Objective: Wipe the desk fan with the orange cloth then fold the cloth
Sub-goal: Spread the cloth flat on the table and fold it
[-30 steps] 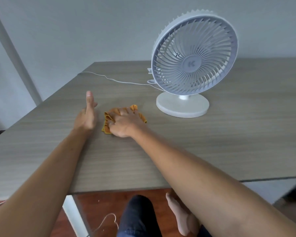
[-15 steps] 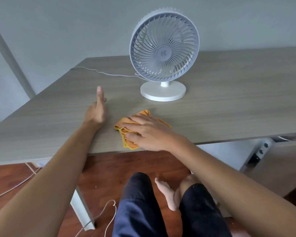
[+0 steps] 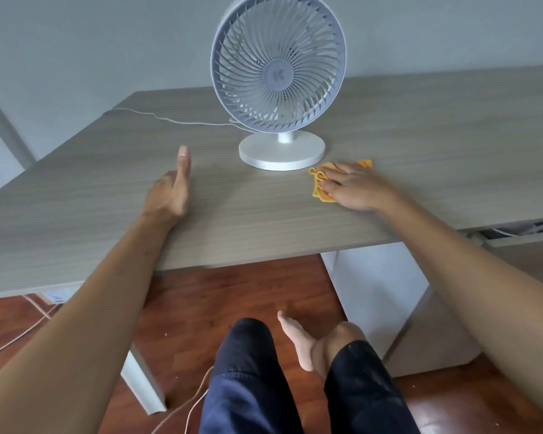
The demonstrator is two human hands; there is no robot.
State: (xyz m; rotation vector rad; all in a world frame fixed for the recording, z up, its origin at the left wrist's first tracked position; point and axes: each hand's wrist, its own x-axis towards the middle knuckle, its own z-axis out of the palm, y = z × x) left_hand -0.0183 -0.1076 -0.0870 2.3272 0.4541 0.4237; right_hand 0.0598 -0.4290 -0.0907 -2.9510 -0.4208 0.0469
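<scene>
Orange cloth (image 3: 319, 187) under flat-fingered R hand (image 3: 356, 187), beside desk fan (image 3: 278, 76); L hand (image 3: 170, 192) straight-fingered, well apart.

desk fan (image 3: 278, 76): smooth matt pale plastic, finely ribbed grille | table (image 3: 420, 126): matt grey-brown wood-grain top, smooth | orange cloth (image 3: 318, 189): soft crumpled fabric, matt | floor (image 3: 185, 308): reddish wood boards, slight sheen | cable (image 3: 170, 119): thin, white, smooth

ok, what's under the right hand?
The orange cloth, bunched, on the desk just right of the fan base. Its left edge and far corner show; the right hand covers the rest.
</scene>
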